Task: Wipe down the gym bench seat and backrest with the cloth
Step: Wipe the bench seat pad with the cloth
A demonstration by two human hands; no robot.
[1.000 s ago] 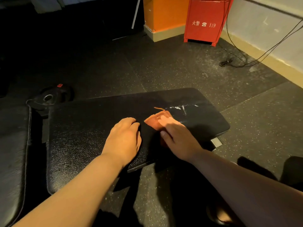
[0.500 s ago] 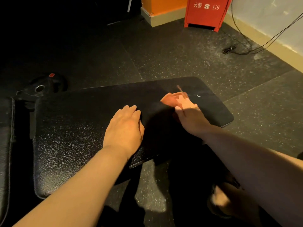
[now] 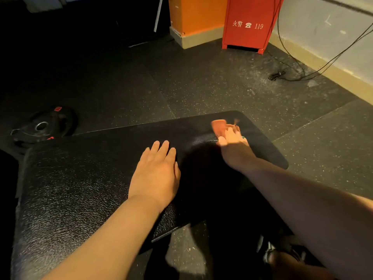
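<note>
A black textured bench pad (image 3: 80, 188) fills the lower left and middle of the head view. My left hand (image 3: 156, 170) lies flat on the pad with straight fingers. Near the pad's far right corner, my right hand (image 3: 233, 144) presses a small orange cloth (image 3: 219, 127) against the surface with flat fingers. The cloth shows beyond my fingertips; the rest of it is hidden under the hand.
A black weight plate (image 3: 42, 126) lies on the rubber floor at the left. A red fire cabinet (image 3: 249, 23) and an orange column (image 3: 196, 17) stand at the back. Black cables (image 3: 282, 74) trail along the right wall. A foot (image 3: 282, 257) shows at the bottom right.
My right hand has slid the cloth away from me, from mid-pad toward the far right corner. The left hand has stayed flat in place.
</note>
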